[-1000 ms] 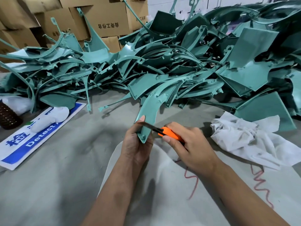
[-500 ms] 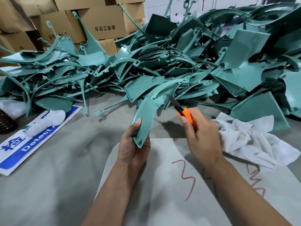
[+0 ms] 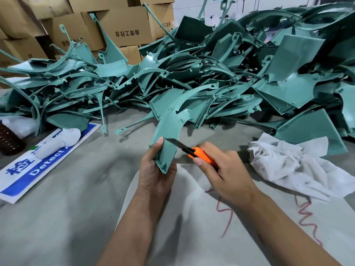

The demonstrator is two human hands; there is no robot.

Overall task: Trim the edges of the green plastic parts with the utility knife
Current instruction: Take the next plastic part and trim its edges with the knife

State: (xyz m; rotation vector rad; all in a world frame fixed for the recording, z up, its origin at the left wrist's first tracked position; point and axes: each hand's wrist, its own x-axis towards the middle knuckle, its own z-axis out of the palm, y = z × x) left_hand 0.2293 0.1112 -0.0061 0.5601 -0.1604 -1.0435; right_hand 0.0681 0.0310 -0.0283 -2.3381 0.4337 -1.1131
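Back down from where I had it raised half a second ago, the orange utility knife (image 3: 201,154) now sits low in my right hand (image 3: 222,169), fingers curled tight round its handle, the dark blade reaching left to meet the right edge of the curved green plastic part (image 3: 169,135). My left hand (image 3: 155,173) grips that part by its narrow lower end, thumb pressed up along its left edge, so the piece stands nearly upright and arcs away toward the heap of green plastic parts (image 3: 211,73) beyond both hands. Just right of my knife hand lies a crumpled white cloth (image 3: 292,167). Well to the left of my left hand I see a blue-and-white sign (image 3: 36,169) with a white glove (image 3: 59,143) on it. Beneath my wrists is a pale sheet (image 3: 192,227) scrawled with red marks.
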